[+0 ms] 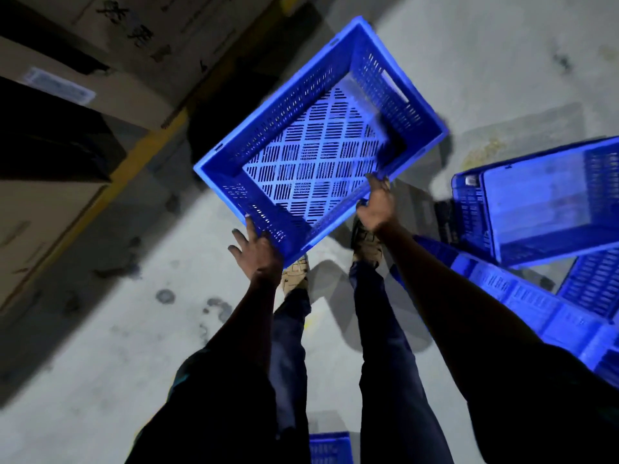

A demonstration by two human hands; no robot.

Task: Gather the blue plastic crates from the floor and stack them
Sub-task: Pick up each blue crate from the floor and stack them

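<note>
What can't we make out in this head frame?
- Right hand fingers: hidden behind the rim of the held blue perforated plastic crate.
- Blue plastic crates at right: cut off by the frame edge, blurred; count unclear.
- Blue crate at the bottom edge: mostly cut off.
- Brown cardboard boxes: label text too blurred to read.

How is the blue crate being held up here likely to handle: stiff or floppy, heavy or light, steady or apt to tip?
Probably stiff: the held crate keeps straight walls and rim though gripped only at one end. Likely light for its size, since it is empty and slotted all over. It may swing or tip, because the left hand and right hand both hold the near edge, leaving the far end unsupported.
</note>
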